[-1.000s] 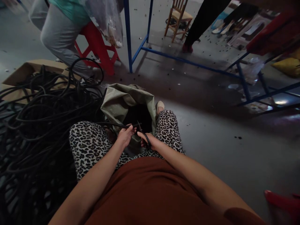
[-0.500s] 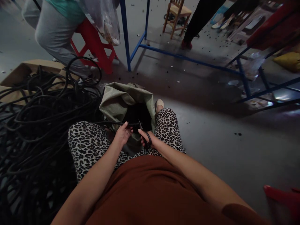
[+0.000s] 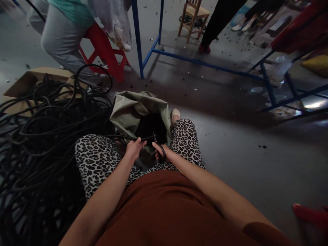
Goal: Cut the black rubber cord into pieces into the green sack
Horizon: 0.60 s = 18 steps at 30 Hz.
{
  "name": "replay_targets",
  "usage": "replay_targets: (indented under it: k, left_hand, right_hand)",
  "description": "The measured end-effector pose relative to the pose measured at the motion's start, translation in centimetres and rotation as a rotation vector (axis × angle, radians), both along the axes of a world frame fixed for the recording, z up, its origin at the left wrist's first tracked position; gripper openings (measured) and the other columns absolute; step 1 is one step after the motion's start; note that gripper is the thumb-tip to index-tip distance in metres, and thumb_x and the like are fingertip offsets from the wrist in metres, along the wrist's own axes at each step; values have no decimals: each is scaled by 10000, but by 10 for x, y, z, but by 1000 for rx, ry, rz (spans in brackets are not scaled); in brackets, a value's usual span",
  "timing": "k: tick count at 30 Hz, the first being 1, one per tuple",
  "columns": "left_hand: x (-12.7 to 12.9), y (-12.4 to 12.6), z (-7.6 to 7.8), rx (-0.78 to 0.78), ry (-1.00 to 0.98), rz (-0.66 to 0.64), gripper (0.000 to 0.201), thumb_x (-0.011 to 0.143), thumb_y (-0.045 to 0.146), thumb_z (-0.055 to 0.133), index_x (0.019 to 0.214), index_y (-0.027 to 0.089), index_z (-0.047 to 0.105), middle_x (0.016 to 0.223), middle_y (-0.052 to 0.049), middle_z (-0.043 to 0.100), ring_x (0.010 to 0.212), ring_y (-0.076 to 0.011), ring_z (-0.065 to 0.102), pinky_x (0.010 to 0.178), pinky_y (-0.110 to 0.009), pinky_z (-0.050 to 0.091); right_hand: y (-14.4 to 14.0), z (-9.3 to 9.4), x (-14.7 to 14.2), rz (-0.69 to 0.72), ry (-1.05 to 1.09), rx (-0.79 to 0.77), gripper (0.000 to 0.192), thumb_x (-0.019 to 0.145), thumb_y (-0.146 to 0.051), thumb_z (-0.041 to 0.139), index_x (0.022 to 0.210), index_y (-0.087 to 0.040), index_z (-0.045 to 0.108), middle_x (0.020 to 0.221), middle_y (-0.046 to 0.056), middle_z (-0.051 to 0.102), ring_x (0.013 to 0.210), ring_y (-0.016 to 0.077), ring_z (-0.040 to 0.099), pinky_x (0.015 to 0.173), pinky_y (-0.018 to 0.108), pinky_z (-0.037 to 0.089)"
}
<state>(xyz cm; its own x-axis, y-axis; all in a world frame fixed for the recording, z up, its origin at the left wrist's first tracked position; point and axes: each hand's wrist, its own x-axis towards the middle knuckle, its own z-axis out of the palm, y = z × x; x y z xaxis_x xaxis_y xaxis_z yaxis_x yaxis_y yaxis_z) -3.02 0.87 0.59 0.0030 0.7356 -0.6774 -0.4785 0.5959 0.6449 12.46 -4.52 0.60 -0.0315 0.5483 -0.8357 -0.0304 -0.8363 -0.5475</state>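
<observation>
Over sack (image 3: 128, 106) | left hand (image 3: 133, 148) pinching cord (image 3: 123, 137), tip beside scissors (image 3: 163, 152) | right hand (image 3: 167, 151) closed round scissors

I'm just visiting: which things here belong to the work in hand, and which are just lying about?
Seemingly in use:
scissors, in the right hand
black cord, in the left hand
open sack, between the legs
cord heap, at left

Apparently just around:
wooden chair
blue metal frame
yellow item, far right
dark floor bits
</observation>
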Motion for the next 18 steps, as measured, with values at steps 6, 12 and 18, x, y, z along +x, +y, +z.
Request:
replay_targets:
  k: [6,12,18]
  left_hand:
    - [0,0,3,18,4,12,156,738,79,637,765,116,488,672,-59,643,652,-191,677,717,-357,559]
    - [1,1,2,27,20,31,157,745,75,631,774,117,483,683,-55,642,657,-186,679,730,-356,558]
    - [0,1,0,44,18,32,172,745,78,632,764,125,469,688,-44,638,670,-183,680,739,-357,558]
  right_hand:
    - [0,-1,0,5,37,-27,457,870,-583,503,783,-135,523,509,16,554,365,119,528,333,190,401]
    - [0,6,1,34,16,-7,492,853,-610,505,757,-128,534,513,26,559,366,119,531,311,177,352]
    - [0,6,0,5,27,-8,460,859,-582,522,772,-130,534,509,12,543,369,114,523,339,189,392]
